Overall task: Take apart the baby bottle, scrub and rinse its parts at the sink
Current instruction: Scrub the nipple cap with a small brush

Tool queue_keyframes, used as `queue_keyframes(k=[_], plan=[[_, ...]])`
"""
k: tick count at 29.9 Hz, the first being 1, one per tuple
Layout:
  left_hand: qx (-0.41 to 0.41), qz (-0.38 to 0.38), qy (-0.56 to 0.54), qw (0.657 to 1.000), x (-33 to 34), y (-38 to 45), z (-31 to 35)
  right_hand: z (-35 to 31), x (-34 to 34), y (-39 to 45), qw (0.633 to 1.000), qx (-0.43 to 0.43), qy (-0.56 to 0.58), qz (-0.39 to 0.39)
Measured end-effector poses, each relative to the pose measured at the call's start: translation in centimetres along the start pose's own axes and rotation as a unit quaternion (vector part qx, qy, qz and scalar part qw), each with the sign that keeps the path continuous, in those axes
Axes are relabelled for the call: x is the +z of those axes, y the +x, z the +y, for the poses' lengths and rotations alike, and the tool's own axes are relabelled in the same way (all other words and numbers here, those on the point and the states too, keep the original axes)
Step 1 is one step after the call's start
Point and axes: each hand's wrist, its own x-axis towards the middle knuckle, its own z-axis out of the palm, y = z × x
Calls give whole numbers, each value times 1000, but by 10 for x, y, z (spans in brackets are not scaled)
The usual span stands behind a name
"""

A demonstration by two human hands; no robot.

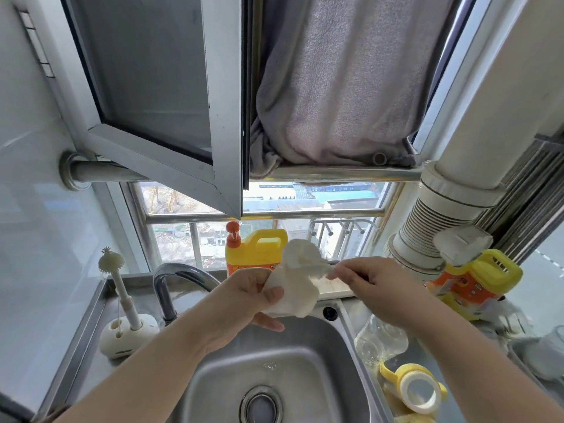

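Sink beneath hands; bottle (clear) right.

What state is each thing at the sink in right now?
Left hand: grips the white sponge brush head.
Right hand: pinches the brush handle.
Sponge brush: held above the sink.
Glass bottle body: lying on the counter, collar off.
Yellow handled collar: on the counter, detached.
Faucet: no water visible.
Sink: drain unplugged.
Nipple brush: upright in its stand.

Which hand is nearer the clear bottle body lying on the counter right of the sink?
Right. The right hand is just above and left of the clear bottle body, its forearm crossing over it. The left hand is farther left, above the sink.
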Motion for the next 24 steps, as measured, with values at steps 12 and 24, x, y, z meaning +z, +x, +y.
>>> queue_keyframes(k=[12, 24], plan=[[9, 19, 5, 1000, -4, -4, 6, 4, -4, -9, 998, -11, 8, -54], [-3, 27, -121, 992, -2, -7, 5, 4, -5, -7, 1000, -12, 7, 18]])
